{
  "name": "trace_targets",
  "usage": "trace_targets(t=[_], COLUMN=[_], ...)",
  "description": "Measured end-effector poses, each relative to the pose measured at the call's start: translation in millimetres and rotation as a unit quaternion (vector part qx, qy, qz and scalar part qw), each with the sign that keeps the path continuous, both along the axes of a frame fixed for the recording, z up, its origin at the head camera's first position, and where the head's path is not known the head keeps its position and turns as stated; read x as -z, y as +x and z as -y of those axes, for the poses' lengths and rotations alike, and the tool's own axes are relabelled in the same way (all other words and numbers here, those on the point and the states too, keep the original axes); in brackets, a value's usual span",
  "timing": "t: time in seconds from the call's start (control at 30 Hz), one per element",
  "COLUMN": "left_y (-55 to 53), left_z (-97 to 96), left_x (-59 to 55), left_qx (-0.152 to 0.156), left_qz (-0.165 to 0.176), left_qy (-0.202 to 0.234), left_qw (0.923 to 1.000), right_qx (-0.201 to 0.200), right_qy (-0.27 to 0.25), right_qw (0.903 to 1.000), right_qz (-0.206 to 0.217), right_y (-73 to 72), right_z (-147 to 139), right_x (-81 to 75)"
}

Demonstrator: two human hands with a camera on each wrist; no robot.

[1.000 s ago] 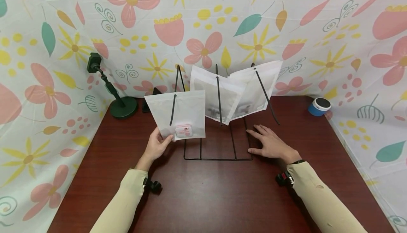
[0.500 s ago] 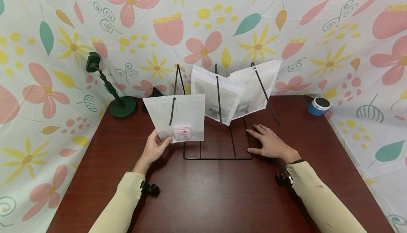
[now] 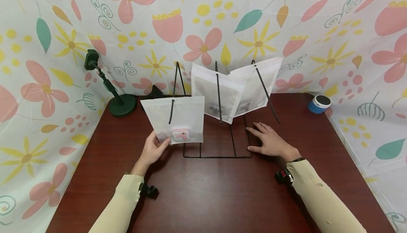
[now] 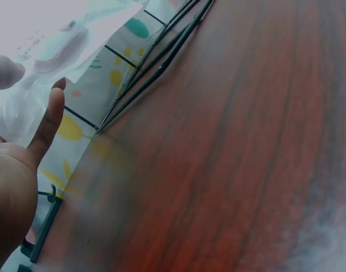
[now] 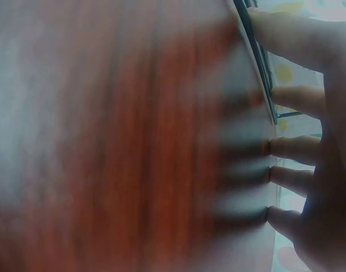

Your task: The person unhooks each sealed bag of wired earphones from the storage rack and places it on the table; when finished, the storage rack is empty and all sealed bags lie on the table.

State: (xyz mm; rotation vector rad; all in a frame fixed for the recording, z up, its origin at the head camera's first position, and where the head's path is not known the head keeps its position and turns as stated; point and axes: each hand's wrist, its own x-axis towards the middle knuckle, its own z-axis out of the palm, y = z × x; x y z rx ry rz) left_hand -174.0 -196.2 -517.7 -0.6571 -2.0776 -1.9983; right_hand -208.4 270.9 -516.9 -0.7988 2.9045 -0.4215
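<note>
Left hand (image 3: 153,149), the nearer, pinches white pouch (image 3: 189,116) at lower-left corner, well below prong (image 3: 171,112) through its top; right hand (image 3: 270,141), fingers spread, by rack (image 3: 217,157).

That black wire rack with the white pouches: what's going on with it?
A person's left hand pinches the lower left corner of a white pouch, which hangs on the left prong of the black wire rack. A pink-and-white item shows near its bottom edge. A second pouch hangs on the middle prong, a third on the right. The right hand is spread by the rack's base.
</note>
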Motion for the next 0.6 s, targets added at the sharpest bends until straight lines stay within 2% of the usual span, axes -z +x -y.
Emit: trace_targets(t=[0.3,0.6], left_y=[5.0,11.0], left_z=[3.1,4.9], left_x=[6.1,3.9], left_qx=[-0.005,-0.001], left_qz=[-0.006,-0.004], left_qy=[-0.005,-0.015], left_qw=[1.0,0.9999], right_qx=[-0.005,-0.003], right_qy=[-0.004,-0.001], right_qw=[1.0,1.0], right_qz=[-0.004,0.004], right_y=[-0.7,-0.1], right_z=[-1,0], right_x=[0.5,0.2])
